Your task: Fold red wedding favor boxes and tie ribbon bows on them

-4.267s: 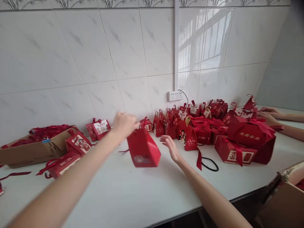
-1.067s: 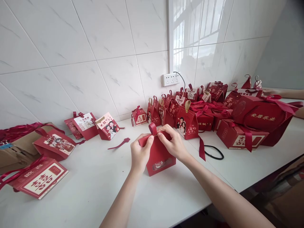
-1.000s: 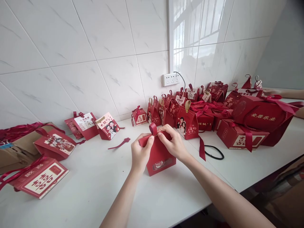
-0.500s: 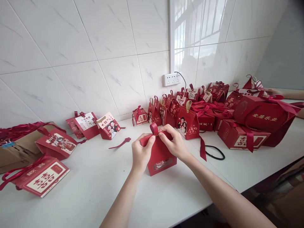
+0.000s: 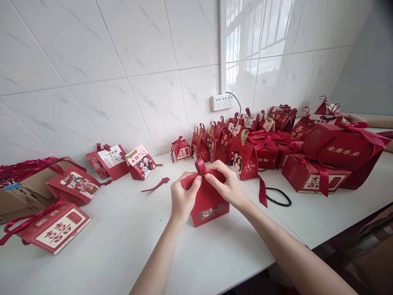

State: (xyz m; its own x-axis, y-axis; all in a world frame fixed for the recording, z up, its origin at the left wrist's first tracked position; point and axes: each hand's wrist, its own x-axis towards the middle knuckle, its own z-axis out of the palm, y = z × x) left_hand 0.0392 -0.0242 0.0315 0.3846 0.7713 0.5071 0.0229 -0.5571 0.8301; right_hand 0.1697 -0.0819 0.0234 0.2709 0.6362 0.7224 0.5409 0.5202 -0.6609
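A red gift box point(image 5: 211, 205) with a small clear window stands on the white table in front of me. From its top rises a dark red strap loop point(image 5: 200, 166). My left hand point(image 5: 185, 191) is closed on the box's top edge, thumb on the near side just below the loop. Beside it my right hand point(image 5: 225, 184) pinches the same top edge, its thumb and fingertips close to the loop's base. The fingers behind the box are hidden. A loose dark red strap point(image 5: 155, 184) lies on the table to the left.
Finished-looking red boxes point(image 5: 242, 157) crowd the back right; a large box point(image 5: 344, 153) stands further right. On the left are several boxes point(image 5: 59, 229) and a cardboard carton point(image 5: 27, 200) of ribbons. A black cord loop point(image 5: 279, 196) lies right. Another person's arm point(image 5: 368, 121) shows far right.
Almost nothing differs. Both hands stay on the top edge of the gift box, with only a very slight shift of the fingers and the view.
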